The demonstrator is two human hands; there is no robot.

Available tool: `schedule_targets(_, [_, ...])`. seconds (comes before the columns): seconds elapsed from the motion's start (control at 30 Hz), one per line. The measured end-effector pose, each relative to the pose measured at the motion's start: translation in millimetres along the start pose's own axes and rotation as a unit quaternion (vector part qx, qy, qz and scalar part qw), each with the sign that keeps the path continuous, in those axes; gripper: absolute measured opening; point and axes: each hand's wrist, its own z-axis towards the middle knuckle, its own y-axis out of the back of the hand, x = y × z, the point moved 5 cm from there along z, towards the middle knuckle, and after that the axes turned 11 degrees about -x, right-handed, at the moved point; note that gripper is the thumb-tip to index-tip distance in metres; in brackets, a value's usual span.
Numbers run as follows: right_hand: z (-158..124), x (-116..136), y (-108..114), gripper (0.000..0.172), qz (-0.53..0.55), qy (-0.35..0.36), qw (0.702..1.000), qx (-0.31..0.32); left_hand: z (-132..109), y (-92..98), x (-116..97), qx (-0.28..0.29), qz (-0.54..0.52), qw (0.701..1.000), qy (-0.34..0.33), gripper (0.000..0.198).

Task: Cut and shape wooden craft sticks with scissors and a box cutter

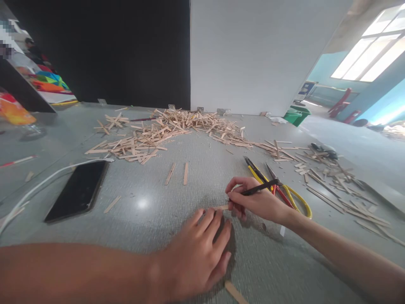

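My left hand [198, 253] lies flat on the grey table [158, 223], fingers stretched over a thin wooden stick [221, 207] whose end shows just past the fingertips. My right hand [253, 200] is closed round a dark pen [261, 187], its tip down at the exposed end of that stick. Another stick [236, 292] lies near my left palm at the table's near edge.
A black phone [79, 190] with a white cable [38, 185] lies at the left. Yellow and red-handled cutters [278, 188] sit behind my right hand. A large heap of wooden sticks [164, 131] spreads across the far table, with more scraps [335, 185] at the right.
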Motion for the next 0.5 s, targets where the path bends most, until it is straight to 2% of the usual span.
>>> schedule_targets(0.13, [-1, -7, -3, 0.029, -0.037, 0.015, 0.999, 0.036, 1, -1.1, 1, 0.001, -0.006, 1.000, 0.005, 0.046])
schedule_targets(0.23, [0, -12, -4, 0.030, -0.048, 0.025, 0.998, 0.044, 1, -1.3, 1, -0.004, -0.004, 1.000, 0.006, 0.045])
schedule_targets(0.5, [-1, -20, -6, 0.036, -0.105, 0.040, 0.994, 0.011, 1, -1.7, 1, -0.027, -0.005, 1.000, 0.007, 0.043])
